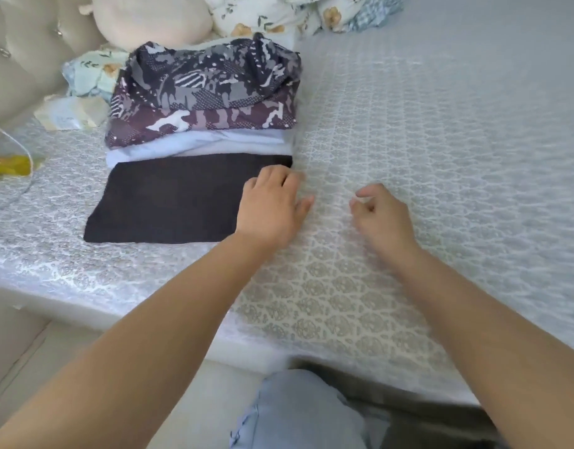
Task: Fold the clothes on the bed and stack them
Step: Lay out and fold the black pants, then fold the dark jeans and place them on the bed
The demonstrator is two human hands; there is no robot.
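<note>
My left hand [272,202] lies flat, fingers straight, on the folded black garment [175,197] near the bed's [408,131] front edge; my right hand [381,210] hangs loosely curled, empty. Smoothing firmly before lifting onto the camouflage-topped stack [204,92] should keep folds crisp.

There is one view only, from a wide-angle camera worn on the person's head. It looks forward and steeply down across the near edge of the bed [408,131], close enough that both forearms run in from the bottom corners and fill much of the lower frame. The person's knee [298,413] shows at the bottom centre, right under the lens. The padded headboard [23,50] lies at the far left and pillows [279,11] along the top edge. Straight lines bend near the borders.
</note>
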